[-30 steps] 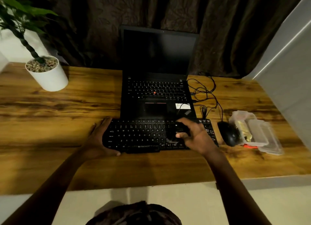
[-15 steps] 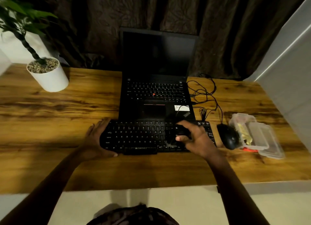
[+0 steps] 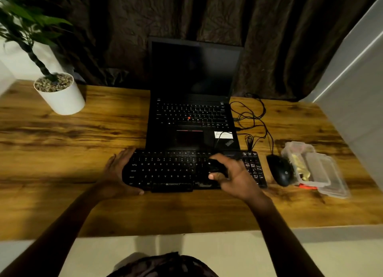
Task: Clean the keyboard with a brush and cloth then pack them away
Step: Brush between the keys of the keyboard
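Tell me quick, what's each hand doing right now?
Left hand: open, resting against the keyboard's left end.
Right hand: gripping a small dark thing over the keys; cannot tell what.

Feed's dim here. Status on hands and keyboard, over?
Left hand braces left end of black plastic keyboard. Right hand grips small dark object over right keys. Nothing blocking.

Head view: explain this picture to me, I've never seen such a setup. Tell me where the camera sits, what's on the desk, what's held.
No machine here: a person wears a camera on the head, looking down at their two bare hands. The left hand rests against the left end of the black keyboard. The right hand grips a dark object over the keys; brush or cloth, I cannot tell. On the desk: an open laptop behind, a mouse and clear plastic case right, a potted plant far left.
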`<state>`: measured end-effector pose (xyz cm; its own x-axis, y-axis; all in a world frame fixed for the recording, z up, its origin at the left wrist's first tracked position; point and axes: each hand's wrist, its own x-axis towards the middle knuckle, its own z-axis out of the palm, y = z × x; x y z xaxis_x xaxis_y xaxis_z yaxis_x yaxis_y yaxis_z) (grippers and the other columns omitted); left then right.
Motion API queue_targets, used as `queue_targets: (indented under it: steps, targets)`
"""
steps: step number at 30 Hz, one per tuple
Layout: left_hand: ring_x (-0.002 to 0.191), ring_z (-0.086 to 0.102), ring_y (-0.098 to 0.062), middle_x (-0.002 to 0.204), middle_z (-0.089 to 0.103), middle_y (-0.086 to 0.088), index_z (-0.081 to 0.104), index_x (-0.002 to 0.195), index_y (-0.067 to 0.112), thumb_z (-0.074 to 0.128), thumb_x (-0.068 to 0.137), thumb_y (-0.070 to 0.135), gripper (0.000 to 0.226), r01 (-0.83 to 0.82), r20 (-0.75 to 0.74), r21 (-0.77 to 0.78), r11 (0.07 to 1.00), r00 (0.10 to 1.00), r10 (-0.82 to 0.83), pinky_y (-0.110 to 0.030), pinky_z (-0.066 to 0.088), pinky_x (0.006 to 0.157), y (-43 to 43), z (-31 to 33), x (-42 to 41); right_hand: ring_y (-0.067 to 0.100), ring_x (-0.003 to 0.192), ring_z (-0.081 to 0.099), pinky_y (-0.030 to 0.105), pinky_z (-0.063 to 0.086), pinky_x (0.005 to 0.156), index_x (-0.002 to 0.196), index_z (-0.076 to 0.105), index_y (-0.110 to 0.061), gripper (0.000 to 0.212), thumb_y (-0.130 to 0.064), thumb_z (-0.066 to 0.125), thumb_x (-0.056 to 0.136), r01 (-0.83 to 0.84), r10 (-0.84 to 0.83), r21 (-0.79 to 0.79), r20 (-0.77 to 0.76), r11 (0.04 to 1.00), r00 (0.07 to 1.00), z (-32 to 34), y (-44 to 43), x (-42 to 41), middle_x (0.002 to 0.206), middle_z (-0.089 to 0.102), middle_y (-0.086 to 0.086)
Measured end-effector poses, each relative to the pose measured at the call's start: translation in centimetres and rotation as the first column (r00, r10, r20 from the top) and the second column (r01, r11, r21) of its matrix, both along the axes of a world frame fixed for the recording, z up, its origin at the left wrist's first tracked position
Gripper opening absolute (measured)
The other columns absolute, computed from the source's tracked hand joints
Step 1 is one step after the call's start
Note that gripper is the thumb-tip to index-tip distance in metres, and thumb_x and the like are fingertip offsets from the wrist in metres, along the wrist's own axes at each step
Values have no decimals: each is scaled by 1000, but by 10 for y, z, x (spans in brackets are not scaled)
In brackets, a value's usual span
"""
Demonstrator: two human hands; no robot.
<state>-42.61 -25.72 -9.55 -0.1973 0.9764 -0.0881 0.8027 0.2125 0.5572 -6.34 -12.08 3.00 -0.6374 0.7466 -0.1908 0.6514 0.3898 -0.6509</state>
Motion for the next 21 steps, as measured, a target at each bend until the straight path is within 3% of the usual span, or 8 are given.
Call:
queue_targets:
  steps: [3, 6, 9, 17, 21]
  targets:
    - [152, -2, -9, 164, 9, 9, 3, 154, 42, 73, 35, 89, 146, 15, 60, 13, 1000, 998, -16, -41, -3, 125, 0, 5, 3, 18, 105, 61, 44, 59, 83, 123, 47, -55, 47, -34, 68, 87, 8, -9, 20, 59, 1000, 998, 4, 7, 15, 118, 60, -2]
    - [152, -2, -8, 165, 8, 7, 2, 151, 44, 69, 33, 93, 144, 15, 97, 25, 1000, 995, -18, -40, -6, 124, 0, 8, 5, 17, 111, 53, 37, 51, 93, 135, 41, -51, 58, -27, 69, 90, 49, -62, 75, 188, 996, 980, 11, 9, 21, 122, 46, -1]
    - [152, -2, -9, 165, 9, 5, 4, 154, 38, 72, 34, 89, 148, 9, 102, 23, 1000, 995, -11, -40, -6, 124, -1, 8, 5, 22, 118, 48, 37, 48, 100, 147, 34, -42, 65, -22, 65, 93, -5, -34, 127, 299, 992, 954, 19, -2, 3, 128, 41, 8]
    - [152, -2, -8, 164, 7, 7, 6, 157, 28, 71, 33, 88, 153, 4, 109, 23, 1000, 994, -7, -34, -8, 124, -1, 12, 8, 21, 115, 49, 46, 52, 94, 130, 42, -50, 48, -28, 65, 94, -57, 53, 32, 117, 998, 992, 15, -17, -36, 123, 49, 5]
    - [153, 1, -12, 164, 8, 8, 7, 154, 38, 62, 34, 98, 145, -2, 88, 26, 1000, 996, -1, -40, -5, 124, -3, 12, 8, 19, 116, 46, 34, 44, 96, 143, 39, -42, 57, -30, 66, 94, -21, 2, 78, 233, 997, 972, 21, -5, -15, 128, 43, 8]
